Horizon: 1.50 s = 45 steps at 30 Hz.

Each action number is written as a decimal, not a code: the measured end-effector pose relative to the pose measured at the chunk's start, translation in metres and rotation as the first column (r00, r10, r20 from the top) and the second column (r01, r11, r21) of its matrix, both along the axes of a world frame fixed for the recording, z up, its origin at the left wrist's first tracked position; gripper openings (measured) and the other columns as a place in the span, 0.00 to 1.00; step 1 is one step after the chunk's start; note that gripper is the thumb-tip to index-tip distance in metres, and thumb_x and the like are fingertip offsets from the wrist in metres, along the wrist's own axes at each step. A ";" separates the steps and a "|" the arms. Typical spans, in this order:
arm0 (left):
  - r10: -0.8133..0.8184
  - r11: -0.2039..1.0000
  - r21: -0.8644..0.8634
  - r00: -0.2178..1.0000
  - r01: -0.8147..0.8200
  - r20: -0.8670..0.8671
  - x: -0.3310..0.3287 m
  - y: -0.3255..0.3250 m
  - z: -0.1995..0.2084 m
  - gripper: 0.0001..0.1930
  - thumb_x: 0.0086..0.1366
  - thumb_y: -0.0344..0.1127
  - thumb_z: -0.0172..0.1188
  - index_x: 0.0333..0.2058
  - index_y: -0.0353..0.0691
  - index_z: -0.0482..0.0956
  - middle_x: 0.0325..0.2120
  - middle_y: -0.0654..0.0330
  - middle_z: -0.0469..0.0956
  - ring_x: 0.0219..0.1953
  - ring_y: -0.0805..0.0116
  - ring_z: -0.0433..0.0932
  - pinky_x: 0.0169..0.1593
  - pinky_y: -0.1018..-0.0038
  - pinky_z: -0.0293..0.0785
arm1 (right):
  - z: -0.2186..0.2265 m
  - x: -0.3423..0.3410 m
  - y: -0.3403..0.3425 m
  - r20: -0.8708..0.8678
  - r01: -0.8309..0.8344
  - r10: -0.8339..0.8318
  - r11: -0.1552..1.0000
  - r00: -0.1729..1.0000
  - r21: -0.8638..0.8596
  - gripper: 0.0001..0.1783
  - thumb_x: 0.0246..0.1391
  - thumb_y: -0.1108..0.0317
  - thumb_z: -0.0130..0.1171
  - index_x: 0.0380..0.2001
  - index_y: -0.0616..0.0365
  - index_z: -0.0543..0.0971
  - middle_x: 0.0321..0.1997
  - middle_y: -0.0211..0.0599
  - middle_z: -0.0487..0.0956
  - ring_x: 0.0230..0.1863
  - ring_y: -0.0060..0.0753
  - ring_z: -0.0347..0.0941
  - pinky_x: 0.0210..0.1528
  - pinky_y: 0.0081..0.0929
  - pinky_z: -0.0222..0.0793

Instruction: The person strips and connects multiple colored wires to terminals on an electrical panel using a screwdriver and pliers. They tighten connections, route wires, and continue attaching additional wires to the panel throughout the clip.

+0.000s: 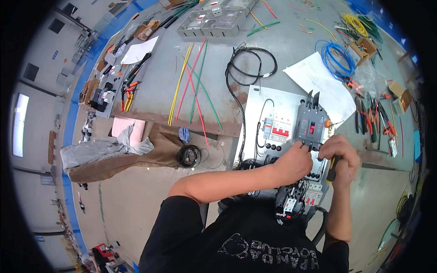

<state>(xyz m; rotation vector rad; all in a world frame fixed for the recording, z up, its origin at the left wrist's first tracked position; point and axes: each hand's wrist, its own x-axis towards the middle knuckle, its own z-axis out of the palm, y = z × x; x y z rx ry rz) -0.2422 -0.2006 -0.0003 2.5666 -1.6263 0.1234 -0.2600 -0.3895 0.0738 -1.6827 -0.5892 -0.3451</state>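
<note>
Head view: right of centre, grip black breaker [310, 123], likely stiff and weighty, by its sides, with left hand [293, 162] pinched at lower edge, contents unclear, and right hand [344, 157] curled around black-and-yellow handle [333, 170].

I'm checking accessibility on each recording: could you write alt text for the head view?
A person's left hand and right hand meet near the lower end of a black circuit breaker on a metal mounting plate, the right hand also holding a yellow-and-black tool handle. Beyond, yellow, red and green strips lie on a grey workbench.
</note>
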 end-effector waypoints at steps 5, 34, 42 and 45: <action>0.014 0.999 -0.032 1.000 -0.014 -0.001 0.000 0.003 0.004 0.03 0.59 0.35 0.64 0.28 0.46 0.85 0.29 0.63 0.81 0.40 0.61 0.78 0.45 0.64 0.67 | 0.033 0.016 -0.022 0.079 -0.174 0.239 0.862 0.968 -0.477 0.53 0.27 0.28 0.84 0.48 0.60 0.83 0.60 0.51 0.82 0.62 0.59 0.80 0.60 0.51 0.78; -0.060 0.995 -0.087 0.993 0.051 -0.102 0.008 0.006 0.012 0.05 0.60 0.36 0.64 0.31 0.43 0.85 0.30 0.62 0.77 0.39 0.62 0.75 0.46 0.66 0.66 | 0.074 0.031 -0.032 0.147 -0.163 0.530 0.493 0.835 -0.855 0.27 0.47 0.44 0.74 0.37 0.54 0.79 0.40 0.31 0.75 0.40 0.37 0.76 0.37 0.31 0.80; -0.018 0.989 -0.147 0.988 -0.004 -0.152 0.007 0.005 0.011 0.04 0.60 0.37 0.65 0.29 0.45 0.84 0.28 0.64 0.74 0.39 0.65 0.73 0.44 0.67 0.64 | 0.046 0.002 -0.010 0.359 0.181 0.141 0.665 0.922 -0.724 0.35 0.42 0.36 0.79 0.36 0.57 0.82 0.39 0.36 0.79 0.35 0.44 0.80 0.33 0.33 0.79; -0.006 0.994 -0.111 0.990 -0.010 -0.142 0.006 0.004 0.005 0.05 0.60 0.38 0.65 0.30 0.46 0.84 0.28 0.65 0.74 0.39 0.66 0.72 0.44 0.68 0.64 | 0.039 -0.011 0.002 0.336 0.277 -0.044 0.670 0.941 -0.688 0.36 0.42 0.36 0.80 0.37 0.59 0.82 0.37 0.38 0.80 0.33 0.44 0.80 0.32 0.34 0.78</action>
